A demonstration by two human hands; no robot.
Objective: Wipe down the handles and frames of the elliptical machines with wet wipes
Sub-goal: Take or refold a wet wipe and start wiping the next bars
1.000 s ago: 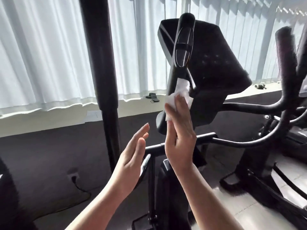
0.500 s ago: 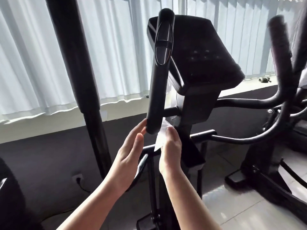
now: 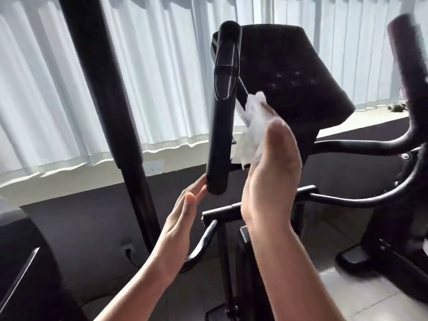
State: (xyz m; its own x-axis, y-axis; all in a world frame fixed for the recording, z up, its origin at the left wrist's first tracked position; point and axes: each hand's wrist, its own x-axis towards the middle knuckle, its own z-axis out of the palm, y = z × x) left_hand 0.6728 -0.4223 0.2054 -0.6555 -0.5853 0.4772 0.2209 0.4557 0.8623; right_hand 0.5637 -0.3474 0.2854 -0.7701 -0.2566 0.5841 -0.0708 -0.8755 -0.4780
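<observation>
Wet wipe point(image 3: 253, 128) sitting crumpled and white against the fingers of the right hand point(image 3: 271, 172), just right of the upright black handle point(image 3: 222, 117) of the elliptical machine and in front of the lower edge of its dark console point(image 3: 284, 72). Holding the wipe with the fingers pointing up and only lightly bent, back of the hand facing the camera; impossible to tell whether the wipe is touching the handle or the console bracket behind it. Reaching up with the left hand point(image 3: 183, 218), fingers straight and together, fingertips point(image 3: 200, 183) touching the bottom end of the handle, gripping nothing. Standing at left, a thick black post point(image 3: 104, 89) against white vertical blinds point(image 3: 34, 89). Curving across at right, black frame bars point(image 3: 361, 144) and a second padded grip point(image 3: 407, 66), blurred. Lying below, a pale tiled floor point(image 3: 335, 281).
</observation>
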